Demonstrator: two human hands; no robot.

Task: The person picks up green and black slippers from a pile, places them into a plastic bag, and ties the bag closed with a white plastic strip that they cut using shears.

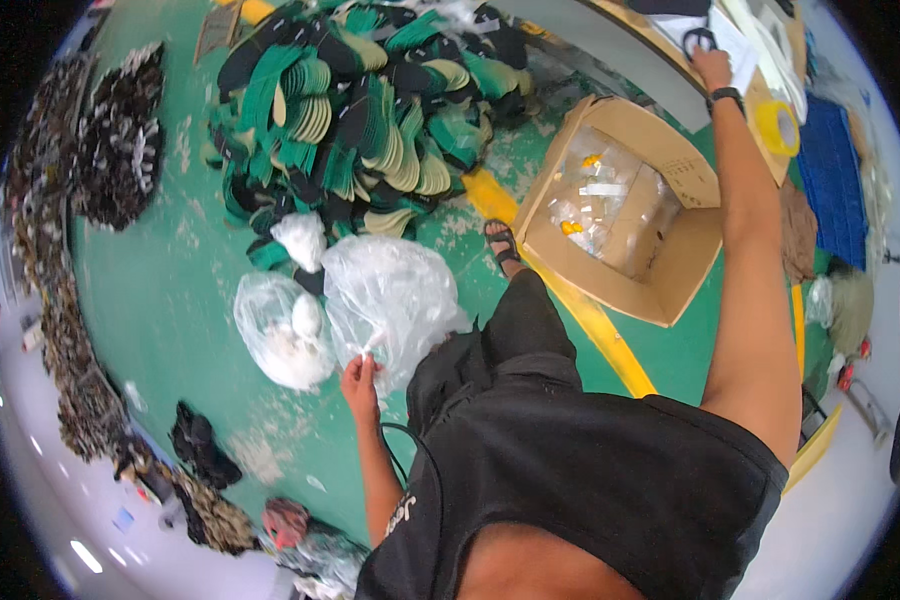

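Low at the centre left, my left hand (pixel 361 388) pinches the gathered neck of a large clear plastic bag (pixel 395 290). Next to that bag lies a second clear bag (pixel 282 335) with white stuff inside. My right arm stretches to the upper right, where my right hand (pixel 712 70) has its fingers closed at a black looped handle (pixel 699 39), which looks like that of scissors. White sheets (pixel 735 55) lie under it on the tabletop. Beside my forearm a roll of yellow tape (pixel 776 128) stands at the table's edge.
An open cardboard box (pixel 685 285) with clear plastic and small orange items stands on the green floor (pixel 170 300). A big heap of green and black insoles (pixel 340 110) lies at the back. Dark piles (pixel 120 135) line the left side. Blue cloth (pixel 832 185) hangs at the right.
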